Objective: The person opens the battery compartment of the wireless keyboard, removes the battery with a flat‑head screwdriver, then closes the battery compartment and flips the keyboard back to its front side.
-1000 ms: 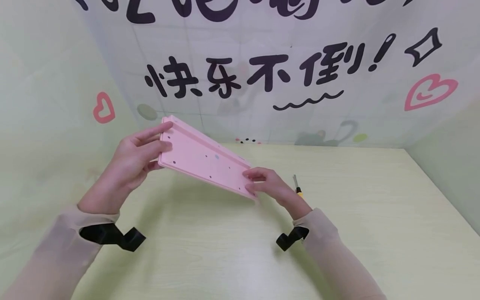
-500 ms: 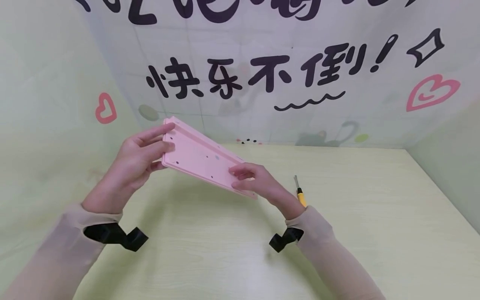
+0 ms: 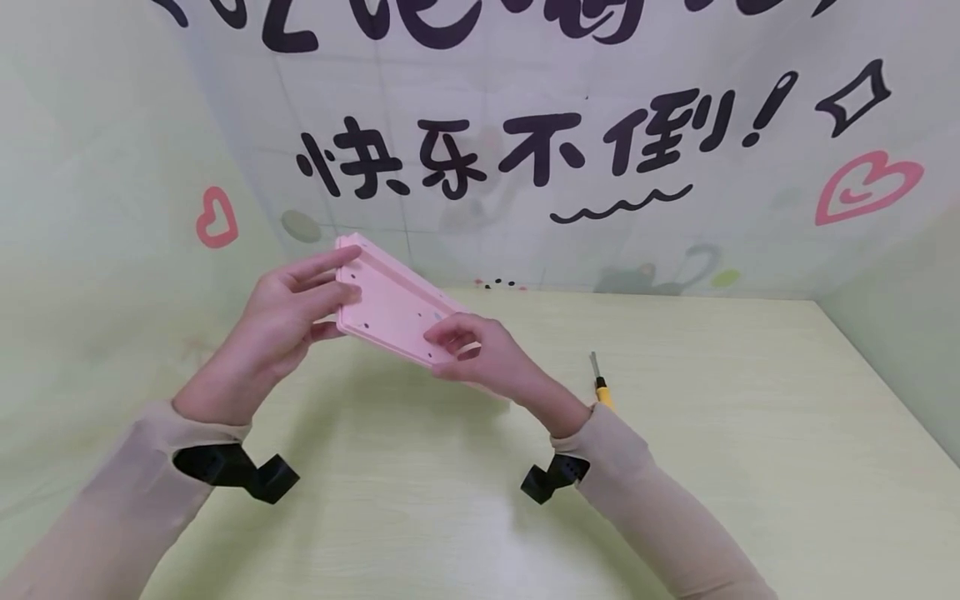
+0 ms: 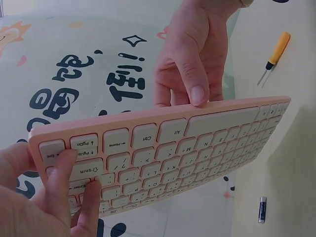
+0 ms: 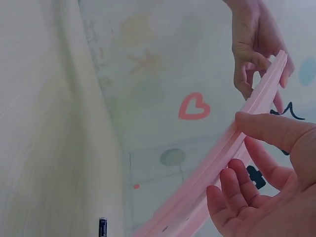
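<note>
A pink keyboard (image 3: 397, 308) with white keys (image 4: 163, 163) is held up tilted above the table, its back facing the head camera. My left hand (image 3: 281, 321) grips one end of it, with fingers on both the key side and the back. Near the middle of the keyboard's long edge, my right hand (image 3: 480, 354) pinches it. The right thumb (image 5: 271, 128) lies on the edge while the other fingers bend against the back. In the head view the right hand covers part of the keyboard's far end.
A screwdriver (image 3: 603, 392) with a yellow handle lies on the table (image 3: 750, 433) to the right. A small battery (image 4: 262, 210) also lies there, visible in both wrist views. A printed cloth (image 3: 480, 242) hangs behind the table.
My right hand has moved left along the keyboard, from its right end to near the middle. The left hand keeps its grip, and the keyboard has barely moved.
</note>
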